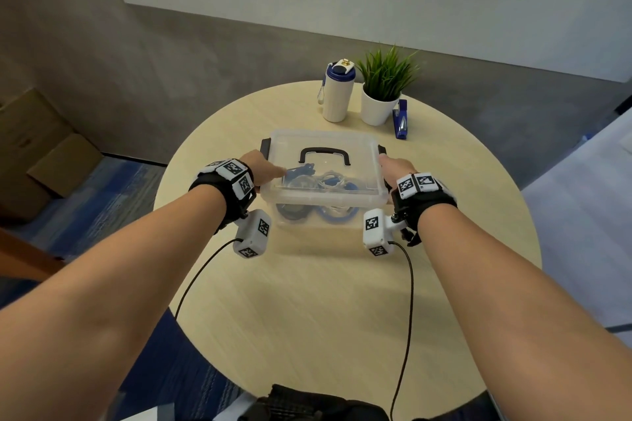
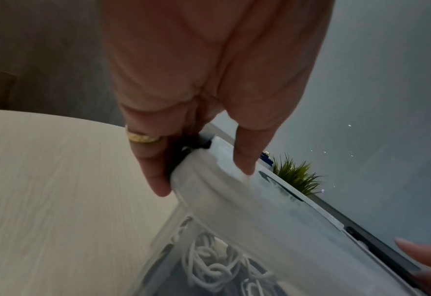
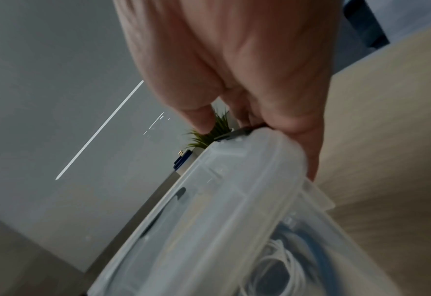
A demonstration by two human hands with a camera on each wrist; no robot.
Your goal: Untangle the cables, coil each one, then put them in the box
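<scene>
A clear plastic box (image 1: pixel 309 223) stands in the middle of the round table. Through its wall I see coiled cables: a black one (image 1: pixel 290 212), a blue one (image 1: pixel 337 216) and a white one (image 1: pixel 332 179). The clear lid (image 1: pixel 325 143) with a black handle (image 1: pixel 324 154) lies over the box, with a gap showing along its near edge. My left hand (image 1: pixel 265 171) grips the lid's left end by the black latch, thumb on top (image 2: pixel 245 160). My right hand (image 1: pixel 393 166) grips the right end (image 3: pixel 256 152) the same way. White cable (image 2: pixel 209 264) shows beneath the lid (image 2: pixel 234 200).
At the table's far edge stand a white bottle with a blue cap (image 1: pixel 337 92), a potted green plant (image 1: pixel 383 92) and a blue stapler (image 1: pixel 400 120). Bare wood table (image 1: pixel 325 311) spreads in front of the box. Cardboard boxes (image 1: pixel 41 154) sit on the floor at left.
</scene>
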